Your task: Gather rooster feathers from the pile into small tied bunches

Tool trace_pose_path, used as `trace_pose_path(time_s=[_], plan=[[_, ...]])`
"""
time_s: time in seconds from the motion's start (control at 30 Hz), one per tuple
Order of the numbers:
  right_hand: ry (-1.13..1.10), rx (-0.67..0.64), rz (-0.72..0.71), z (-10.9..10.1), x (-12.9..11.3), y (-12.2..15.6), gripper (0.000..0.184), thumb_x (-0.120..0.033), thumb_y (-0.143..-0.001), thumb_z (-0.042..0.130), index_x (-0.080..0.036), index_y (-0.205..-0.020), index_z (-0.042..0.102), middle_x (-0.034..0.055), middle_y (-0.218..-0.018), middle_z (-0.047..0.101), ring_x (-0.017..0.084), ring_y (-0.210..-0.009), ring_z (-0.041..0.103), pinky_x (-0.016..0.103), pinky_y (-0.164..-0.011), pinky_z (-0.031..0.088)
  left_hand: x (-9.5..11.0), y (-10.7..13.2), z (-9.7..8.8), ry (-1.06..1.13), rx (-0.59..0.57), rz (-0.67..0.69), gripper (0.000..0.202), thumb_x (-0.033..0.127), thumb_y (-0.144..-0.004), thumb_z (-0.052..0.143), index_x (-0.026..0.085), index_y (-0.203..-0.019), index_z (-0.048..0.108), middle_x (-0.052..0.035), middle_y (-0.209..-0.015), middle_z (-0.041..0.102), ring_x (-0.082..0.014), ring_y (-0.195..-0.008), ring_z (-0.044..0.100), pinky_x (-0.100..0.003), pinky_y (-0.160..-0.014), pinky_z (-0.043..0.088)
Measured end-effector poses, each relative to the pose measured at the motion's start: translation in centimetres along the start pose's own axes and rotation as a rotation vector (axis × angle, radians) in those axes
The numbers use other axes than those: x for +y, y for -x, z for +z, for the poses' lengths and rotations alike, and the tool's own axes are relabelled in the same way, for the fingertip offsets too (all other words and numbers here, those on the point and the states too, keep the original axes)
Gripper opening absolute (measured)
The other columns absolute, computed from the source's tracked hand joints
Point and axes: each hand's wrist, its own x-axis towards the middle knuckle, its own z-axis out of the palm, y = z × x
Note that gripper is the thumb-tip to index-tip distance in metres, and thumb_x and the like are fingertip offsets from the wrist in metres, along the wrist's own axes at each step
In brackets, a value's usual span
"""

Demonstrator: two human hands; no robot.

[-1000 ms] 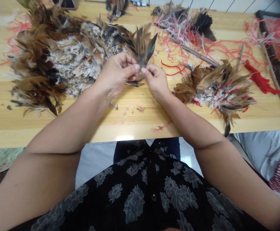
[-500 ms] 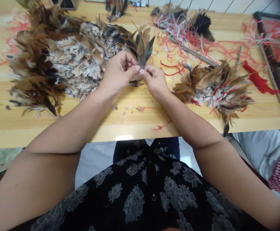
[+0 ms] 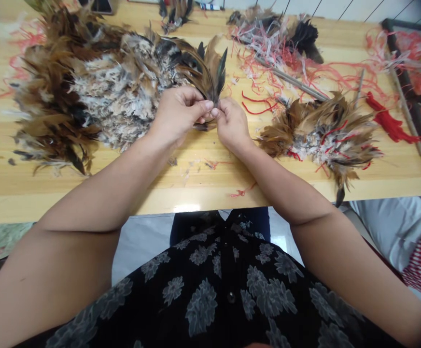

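Note:
A small bunch of brown and dark green-black feathers stands upright above my fingertips, its quill ends pinched low down. My left hand is closed, thumb against forefinger, at the base of the bunch. Right beside it my right hand is closed too, thumb and fingers pressed at the same base. The quill tips are hidden by the fingers. Directly left of my hands spreads a large pile of brown, white and black feathers.
To the right lies a smaller feather pile with red ties. Red strips lie beyond it, near a dark frame. Pink and white plastic strands and thin sticks are at the back. A phone sits at the far edge.
The feather bunch has turned a little, and its feathers now fan differently. My right hand has shifted slightly, its fingers curled tighter. The piles have not moved.

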Motion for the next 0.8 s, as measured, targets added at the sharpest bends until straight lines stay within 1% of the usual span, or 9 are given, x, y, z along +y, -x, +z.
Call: trace_pose_path(time_s=[0.1, 0.2, 0.27, 0.33, 0.43, 0.53, 0.63, 0.73, 0.8], plan=[[0.171, -0.011, 0.080, -0.5, -2.0, 0.9, 0.039, -0.039, -0.121, 0.062, -0.030, -0.090, 0.041, 0.0091, -0.113, 0.061, 0.032, -0.120, 0.066, 0.057, -0.127, 0.057, 0.0, 0.1, 0.2, 0.012, 0.000, -0.031, 0.040, 0.022, -0.101, 0.113, 0.024, -0.080, 0.079, -0.0015, -0.078, 0.082, -0.0193, -0.069, 0.077, -0.033, -0.068, 0.062], [0.249, -0.020, 0.099, -0.6, -3.0, 1.5, 0.040, -0.040, -0.121, 0.056, -0.033, -0.091, 0.031, 0.0130, -0.120, 0.063, 0.033, -0.119, 0.063, 0.057, -0.118, 0.056, -0.1, 0.0, 0.3, 0.008, 0.012, -0.018, 0.038, 0.023, -0.097, 0.114, 0.024, -0.079, 0.081, -0.0029, -0.078, 0.084, -0.0206, -0.069, 0.079, -0.030, -0.065, 0.063], [0.238, 0.036, 0.041, -0.1, -2.3, 1.4, 0.041, -0.039, -0.119, 0.057, -0.035, -0.088, 0.031, 0.0135, -0.116, 0.065, 0.031, -0.115, 0.060, 0.053, -0.115, 0.054, 0.0, 0.1, 0.4, -0.022, 0.018, 0.000, 0.038, 0.023, -0.097, 0.113, 0.024, -0.078, 0.080, -0.0025, -0.078, 0.084, -0.0203, -0.069, 0.079, -0.030, -0.065, 0.062], [0.147, 0.136, -0.054, 0.6, -1.0, 1.0, 0.047, -0.051, -0.114, 0.067, -0.037, -0.085, 0.033, 0.0116, -0.101, 0.062, 0.031, -0.114, 0.056, 0.048, -0.115, 0.054, 0.1, 0.2, 0.5, -0.065, 0.034, 0.008, 0.040, 0.023, -0.098, 0.110, 0.024, -0.077, 0.077, -0.0018, -0.077, 0.083, -0.0195, -0.070, 0.077, -0.030, -0.066, 0.062], [0.158, 0.158, -0.032, 1.3, 0.6, 0.4, 0.050, -0.068, -0.105, 0.067, -0.038, -0.085, 0.031, 0.0142, -0.106, 0.062, 0.034, -0.111, 0.056, 0.054, -0.111, 0.053, 0.3, 0.5, 0.6, -0.118, 0.055, 0.011, 0.041, 0.027, -0.101, 0.108, 0.024, -0.077, 0.075, -0.0018, -0.078, 0.084, -0.0194, -0.075, 0.078, -0.032, -0.070, 0.062], [0.169, 0.030, 0.068, 1.2, 0.2, 0.5, 0.059, -0.083, -0.105, 0.071, -0.035, -0.088, 0.040, 0.0162, -0.116, 0.067, 0.036, -0.115, 0.062, 0.059, -0.112, 0.054, 0.1, 0.3, 0.3, -0.111, 0.043, 0.013, 0.042, 0.034, -0.102, 0.109, 0.025, -0.080, 0.074, -0.0019, -0.083, 0.085, -0.0208, -0.079, 0.079, -0.035, -0.075, 0.063], [0.129, -0.004, -0.021, 0.4, -0.8, 1.0, 0.038, -0.063, -0.122, 0.061, -0.029, -0.105, 0.064, 0.0167, -0.130, 0.076, 0.036, -0.129, 0.070, 0.056, -0.126, 0.057, -0.3, -0.4, -0.3, -0.072, 0.042, -0.012, 0.051, 0.042, -0.100, 0.114, 0.026, -0.081, 0.069, 0.0006, -0.077, 0.080, -0.0229, -0.086, 0.080, -0.037, -0.077, 0.060], [0.068, -0.048, -0.089, -0.3, -1.0, 1.1, 0.029, -0.051, -0.125, 0.062, -0.027, -0.119, 0.077, 0.0145, -0.132, 0.084, 0.034, -0.136, 0.074, 0.052, -0.133, 0.059, -0.4, -1.2, -1.0, -0.052, 0.061, -0.055, 0.060, 0.048, -0.095, 0.121, 0.025, -0.083, 0.067, 0.0029, -0.068, 0.069, -0.0221, -0.091, 0.074, -0.036, -0.081, 0.055], [-0.018, -0.045, -0.089, -0.4, -0.7, 0.7, 0.028, -0.050, -0.124, 0.067, -0.027, -0.117, 0.080, 0.0107, -0.126, 0.086, 0.031, -0.134, 0.076, 0.049, -0.133, 0.060, -0.1, -1.4, -1.4, -0.041, 0.057, -0.072, 0.066, 0.053, -0.092, 0.124, 0.024, -0.083, 0.065, 0.0033, -0.064, 0.064, -0.0214, -0.090, 0.069, -0.037, -0.082, 0.054]])
